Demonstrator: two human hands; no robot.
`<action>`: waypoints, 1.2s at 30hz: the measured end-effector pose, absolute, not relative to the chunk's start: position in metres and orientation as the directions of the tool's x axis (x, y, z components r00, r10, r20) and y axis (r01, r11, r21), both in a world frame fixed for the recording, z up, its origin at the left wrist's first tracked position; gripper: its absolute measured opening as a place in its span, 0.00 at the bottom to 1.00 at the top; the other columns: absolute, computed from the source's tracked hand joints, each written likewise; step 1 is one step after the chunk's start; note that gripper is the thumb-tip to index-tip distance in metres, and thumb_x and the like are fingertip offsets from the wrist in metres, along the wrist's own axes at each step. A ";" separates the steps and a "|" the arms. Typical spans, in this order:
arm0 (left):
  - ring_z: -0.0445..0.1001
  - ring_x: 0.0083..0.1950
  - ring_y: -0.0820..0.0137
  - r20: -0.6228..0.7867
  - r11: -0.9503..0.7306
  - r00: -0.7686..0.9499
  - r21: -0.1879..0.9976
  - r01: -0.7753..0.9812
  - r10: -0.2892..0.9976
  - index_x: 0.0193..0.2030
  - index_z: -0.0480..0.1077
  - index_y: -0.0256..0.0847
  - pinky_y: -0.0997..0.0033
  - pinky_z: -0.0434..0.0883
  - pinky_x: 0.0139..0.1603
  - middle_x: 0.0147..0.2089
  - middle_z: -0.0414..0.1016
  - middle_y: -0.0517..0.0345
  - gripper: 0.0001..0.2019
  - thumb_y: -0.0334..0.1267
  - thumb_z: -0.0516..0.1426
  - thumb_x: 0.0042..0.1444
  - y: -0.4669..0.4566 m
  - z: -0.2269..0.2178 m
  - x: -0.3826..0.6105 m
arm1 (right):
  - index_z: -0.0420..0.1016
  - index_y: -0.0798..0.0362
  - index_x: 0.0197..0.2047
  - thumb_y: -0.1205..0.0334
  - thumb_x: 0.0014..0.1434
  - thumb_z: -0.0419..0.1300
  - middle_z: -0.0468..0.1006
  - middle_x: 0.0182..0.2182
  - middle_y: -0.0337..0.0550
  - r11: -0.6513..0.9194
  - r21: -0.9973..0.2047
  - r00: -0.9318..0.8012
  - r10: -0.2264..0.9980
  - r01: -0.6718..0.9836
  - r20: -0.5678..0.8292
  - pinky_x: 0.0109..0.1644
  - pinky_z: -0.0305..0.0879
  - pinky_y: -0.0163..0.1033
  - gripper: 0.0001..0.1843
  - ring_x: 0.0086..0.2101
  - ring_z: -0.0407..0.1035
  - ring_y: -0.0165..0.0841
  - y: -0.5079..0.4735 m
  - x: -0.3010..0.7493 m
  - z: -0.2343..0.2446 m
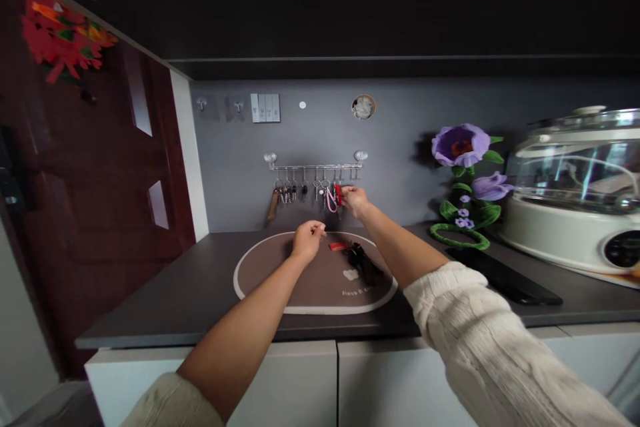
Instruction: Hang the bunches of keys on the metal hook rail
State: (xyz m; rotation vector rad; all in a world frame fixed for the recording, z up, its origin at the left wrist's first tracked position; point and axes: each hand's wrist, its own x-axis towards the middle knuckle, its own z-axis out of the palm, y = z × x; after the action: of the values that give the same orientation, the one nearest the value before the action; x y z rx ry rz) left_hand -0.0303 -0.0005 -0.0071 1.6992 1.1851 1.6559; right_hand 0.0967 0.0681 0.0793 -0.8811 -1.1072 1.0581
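My nearer right hand [355, 201] pinches the upright red tag [339, 195] below the rail's [316, 167] right half; my left hand [308, 240] curls, its hold unclear.

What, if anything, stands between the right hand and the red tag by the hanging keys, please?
Nothing visible does: the right hand reaches right up to the red tag, though contact is too small to confirm. The pink strap hangs on the tag's left, opposite that hand.

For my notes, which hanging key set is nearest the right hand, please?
The red-tagged key set, at the right hand; others hang farther left.
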 end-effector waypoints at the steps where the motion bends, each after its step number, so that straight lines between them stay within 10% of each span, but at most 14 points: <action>1: 0.66 0.24 0.76 0.543 -0.506 -0.102 0.825 0.253 0.834 0.29 0.69 0.35 0.76 0.63 0.27 0.24 0.72 0.56 0.08 0.38 0.52 0.47 -0.001 -0.007 -0.031 | 0.60 0.56 0.19 0.79 0.50 0.46 0.67 0.14 0.34 0.272 -0.937 0.091 0.962 -0.218 0.258 0.26 0.63 0.27 0.13 0.17 0.61 0.21 0.066 0.099 0.079; 16: 0.67 0.26 0.75 0.529 -0.497 -0.020 0.809 0.314 0.848 0.30 0.71 0.35 0.74 0.64 0.31 0.26 0.72 0.56 0.07 0.33 0.53 0.45 -0.011 -0.006 -0.029 | 0.67 0.56 0.29 0.73 0.50 0.53 0.73 0.24 0.39 0.238 -0.961 -0.032 0.969 -0.140 0.245 0.28 0.63 0.30 0.05 0.23 0.67 0.24 0.013 0.124 0.061; 36: 0.67 0.28 0.74 0.522 -0.488 0.065 0.736 0.469 0.850 0.30 0.71 0.35 0.73 0.64 0.35 0.26 0.72 0.57 0.05 0.30 0.53 0.46 -0.028 -0.007 -0.019 | 0.73 0.55 0.19 0.66 0.40 0.63 0.71 0.16 0.36 0.518 -0.726 -0.275 0.855 0.452 0.439 0.27 0.54 0.29 0.03 0.20 0.59 0.24 -0.034 0.158 0.015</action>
State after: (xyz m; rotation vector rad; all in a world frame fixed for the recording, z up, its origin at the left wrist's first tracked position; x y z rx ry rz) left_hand -0.0193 -0.0276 -0.0073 1.9773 1.3162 1.3989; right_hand 0.1583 -0.0340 0.0147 -1.0734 -1.9074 0.5978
